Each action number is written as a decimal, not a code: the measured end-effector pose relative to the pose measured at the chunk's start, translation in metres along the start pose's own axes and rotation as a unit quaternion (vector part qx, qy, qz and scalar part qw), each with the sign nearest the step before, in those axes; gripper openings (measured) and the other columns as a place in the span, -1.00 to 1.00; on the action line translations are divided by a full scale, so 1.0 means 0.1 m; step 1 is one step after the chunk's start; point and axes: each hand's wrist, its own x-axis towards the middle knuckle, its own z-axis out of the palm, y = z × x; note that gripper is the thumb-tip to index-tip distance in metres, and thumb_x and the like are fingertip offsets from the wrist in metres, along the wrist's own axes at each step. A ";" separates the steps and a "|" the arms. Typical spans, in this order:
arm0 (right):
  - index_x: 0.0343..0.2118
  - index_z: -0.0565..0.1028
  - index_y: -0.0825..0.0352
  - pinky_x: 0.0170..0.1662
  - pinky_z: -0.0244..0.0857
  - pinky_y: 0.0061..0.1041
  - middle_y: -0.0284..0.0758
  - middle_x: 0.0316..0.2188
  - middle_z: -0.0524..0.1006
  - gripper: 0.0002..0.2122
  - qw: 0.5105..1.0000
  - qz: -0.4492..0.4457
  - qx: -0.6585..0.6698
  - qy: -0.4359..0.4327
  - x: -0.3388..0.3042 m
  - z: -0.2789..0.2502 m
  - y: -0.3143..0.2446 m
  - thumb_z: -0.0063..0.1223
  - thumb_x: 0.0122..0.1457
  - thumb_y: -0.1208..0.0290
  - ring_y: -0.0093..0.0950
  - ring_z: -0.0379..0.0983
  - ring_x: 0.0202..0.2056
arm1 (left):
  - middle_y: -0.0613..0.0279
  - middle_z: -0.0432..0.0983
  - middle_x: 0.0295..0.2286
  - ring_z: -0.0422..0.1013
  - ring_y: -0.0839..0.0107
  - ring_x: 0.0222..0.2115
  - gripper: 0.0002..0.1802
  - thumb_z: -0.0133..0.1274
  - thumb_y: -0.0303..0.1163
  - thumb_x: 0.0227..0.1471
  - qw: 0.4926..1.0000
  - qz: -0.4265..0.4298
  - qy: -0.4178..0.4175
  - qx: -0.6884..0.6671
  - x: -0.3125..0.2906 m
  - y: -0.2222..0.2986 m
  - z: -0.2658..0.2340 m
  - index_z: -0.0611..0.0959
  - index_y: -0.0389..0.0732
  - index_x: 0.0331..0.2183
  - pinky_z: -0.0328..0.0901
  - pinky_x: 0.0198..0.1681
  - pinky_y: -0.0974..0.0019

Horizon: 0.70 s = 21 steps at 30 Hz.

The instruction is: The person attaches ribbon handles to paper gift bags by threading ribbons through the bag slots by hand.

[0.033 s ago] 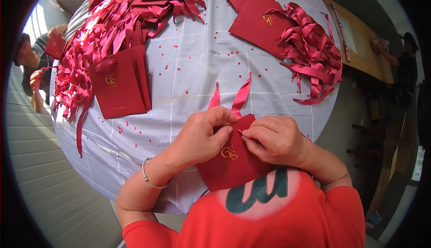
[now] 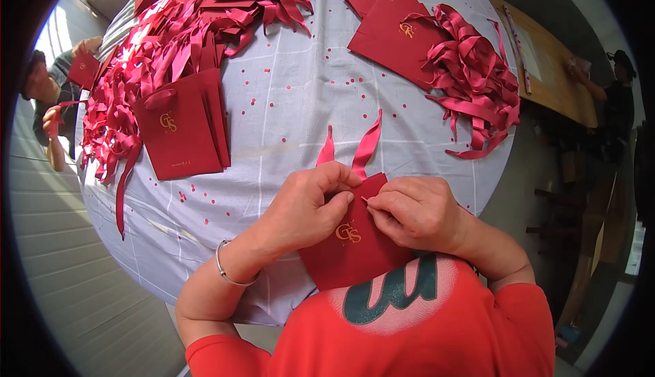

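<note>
A small dark-red paper gift bag (image 2: 351, 264) with a gold emblem lies before me at the table's near edge. Two tails of a pinkish-red ribbon (image 2: 369, 146) stick out beyond its top edge. My left hand (image 2: 307, 203) is closed at the bag's upper left, thumb and forefinger gripping near the top edge. Opposite it, on the bag's front, my right hand (image 2: 419, 210) pinches a ribbon end, of which only a small pink tip shows between the fingertips. The hands hide part of the bag's top.
Finished-looking red bags (image 2: 181, 141) stand at left beside a big heap of ribboned bags (image 2: 184, 42). Flat bags (image 2: 396, 42) and a loose ribbon pile (image 2: 471, 70) lie at right. Red paper dots dot the tablecloth (image 2: 293, 104). People sit at far left and far right.
</note>
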 end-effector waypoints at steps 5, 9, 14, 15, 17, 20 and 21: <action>-0.49 0.50 0.33 -0.56 0.36 -0.45 -0.29 -0.59 0.49 -0.85 0.996 0.038 -0.061 -0.052 0.05 -0.02 -0.15 0.24 -0.16 0.60 -0.35 0.48 -0.59 | 0.26 0.59 -0.42 0.48 0.61 -0.36 -0.82 0.03 -0.64 0.05 1.000 0.003 0.019 0.015 0.00 0.01 0.02 0.59 -0.37 -0.24 0.40 -0.27 0.46; -0.49 0.49 0.34 -0.54 0.34 -0.39 -0.23 -0.58 0.48 -0.91 0.978 0.098 -0.137 -0.126 0.13 0.03 -0.30 0.19 -0.06 0.55 -0.29 0.49 -0.57 | 0.22 0.61 -0.43 0.51 0.58 -0.36 -0.83 0.02 -0.64 0.03 1.000 0.007 0.022 0.015 0.00 0.03 0.04 0.60 -0.38 -0.26 0.41 -0.27 0.45; -0.43 0.52 0.36 -0.44 0.35 -0.36 -0.23 -0.52 0.48 -0.87 0.976 0.190 0.041 -0.101 0.17 -0.01 -0.12 0.25 -0.04 0.52 -0.25 0.45 -0.57 | 0.20 0.63 -0.42 0.52 0.57 -0.36 -0.82 0.02 -0.64 0.03 0.999 0.028 0.028 0.024 -0.02 -0.02 0.04 0.60 -0.38 -0.25 0.41 -0.27 0.44; -0.43 0.52 0.36 -0.44 0.35 -0.36 -0.23 -0.52 0.48 -0.87 0.976 0.190 0.039 -0.100 0.17 -0.06 -0.09 0.25 -0.04 0.52 -0.25 0.45 -0.57 | 0.19 0.63 -0.41 0.52 0.56 -0.36 -0.81 0.04 -0.63 0.03 0.998 0.048 0.031 0.026 -0.01 -0.04 0.07 0.59 -0.38 -0.24 0.42 -0.27 0.44; -0.41 0.53 0.39 -0.43 0.32 -0.50 -0.29 -0.51 0.49 -0.86 0.968 0.194 0.136 -0.086 0.20 -0.16 -0.03 0.27 -0.03 0.52 -0.43 0.44 -0.53 | 0.18 0.63 -0.41 0.53 0.55 -0.36 -0.80 0.05 -0.62 0.03 0.997 0.070 0.035 0.028 -0.03 -0.02 0.10 0.59 -0.38 -0.24 0.42 -0.27 0.43; -0.42 0.55 0.41 -0.40 0.27 -0.61 -0.38 -0.49 0.48 -0.92 0.886 0.336 0.291 -0.133 0.30 -0.29 0.10 0.18 0.09 0.52 -0.64 0.39 -0.47 | 0.12 0.62 -0.41 0.56 0.47 -0.37 -0.79 0.11 -0.58 0.00 0.991 0.105 0.052 0.071 -0.05 0.03 0.14 0.59 -0.36 -0.24 0.43 -0.29 0.41; -0.43 0.56 0.46 -0.44 0.29 -0.57 -0.33 -0.56 0.51 -0.85 0.893 0.332 0.276 -0.131 0.31 -0.26 0.16 0.16 0.10 0.44 -0.63 0.41 -0.50 | 0.10 0.61 -0.43 0.57 0.38 -0.40 -0.79 0.14 -0.57 -0.03 0.981 0.142 0.077 0.110 -0.05 0.02 0.16 0.59 -0.34 -0.26 0.43 -0.32 0.38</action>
